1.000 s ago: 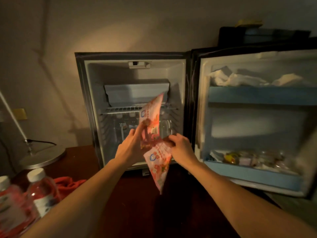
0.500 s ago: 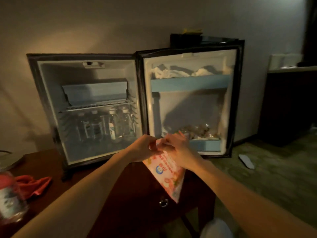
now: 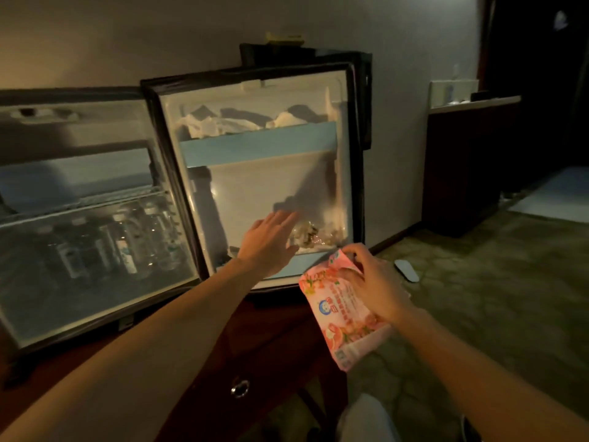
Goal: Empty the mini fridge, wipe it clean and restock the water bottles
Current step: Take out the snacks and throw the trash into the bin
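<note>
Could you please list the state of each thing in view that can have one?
Fridge door: swung wide open.
Fridge: open, water bottles standing inside.
Top door shelf: holds crumpled white tissue.
Bottom door shelf: holds small wrapped items.
Pink bag: hanging, gripped at its top.
Left hand: open, reaching toward the bottom shelf.
Right hand: gripping the bag.

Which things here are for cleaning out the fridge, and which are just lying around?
For the job: mini fridge, water bottles, door-shelf clutter, pink packet held by right hand, left hand reaching.

Just around: slipper, drawer knob, dark cabinet.
</note>
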The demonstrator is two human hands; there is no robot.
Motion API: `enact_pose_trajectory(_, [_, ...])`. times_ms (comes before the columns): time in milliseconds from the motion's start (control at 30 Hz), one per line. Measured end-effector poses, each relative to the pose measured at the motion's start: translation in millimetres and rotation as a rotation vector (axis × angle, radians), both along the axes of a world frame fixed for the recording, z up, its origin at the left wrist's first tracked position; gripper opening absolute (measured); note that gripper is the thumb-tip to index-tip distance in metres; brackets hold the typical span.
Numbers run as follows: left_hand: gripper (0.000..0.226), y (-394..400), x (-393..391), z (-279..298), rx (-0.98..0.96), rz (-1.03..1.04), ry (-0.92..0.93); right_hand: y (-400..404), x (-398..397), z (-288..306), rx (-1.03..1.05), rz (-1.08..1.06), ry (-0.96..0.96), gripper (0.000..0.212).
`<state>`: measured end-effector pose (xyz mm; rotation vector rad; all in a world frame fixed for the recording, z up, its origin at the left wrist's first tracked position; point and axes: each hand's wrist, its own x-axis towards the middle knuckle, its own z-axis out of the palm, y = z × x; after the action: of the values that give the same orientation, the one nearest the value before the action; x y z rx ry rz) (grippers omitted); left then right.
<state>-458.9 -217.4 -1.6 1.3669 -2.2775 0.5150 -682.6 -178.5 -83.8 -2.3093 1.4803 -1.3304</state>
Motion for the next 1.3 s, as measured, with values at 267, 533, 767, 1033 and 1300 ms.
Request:
enact_pose_trajectory(267, [0.060,-37.3,-27.1,2.6,0.007,-0.001,-0.080,-14.4,-6.3,3.3,0.101,-0.009,-0.081,0.055])
enact_pose_trajectory(533, [0.026,-33.7,-15.6,12.5,0.100,-0.139,0.064,-20.5,-3.2,-2.1,0.024,-0.061,-0.106,0.027])
enact_pose_trajectory(767, [0.024,1.6,2.0,37.8,0.002,-0.205,0.102,-8.3,5.0,3.8,-0.048,-0.087,-0.129,0.028])
enact_pose_trajectory(1033, [0.021,47.5,-6.5,43.7,0.250,-0.228,0.046,22.6,-3.6,5.9,0.027,-0.183,-0.032,0.024])
enact_pose_trajectory(1300, [0.020,61.0,-85.2,-36.7,0.343,-0.344,-0.067,65.7,-69.5,-51.9,0.228,-0.366,-0.065,0.017])
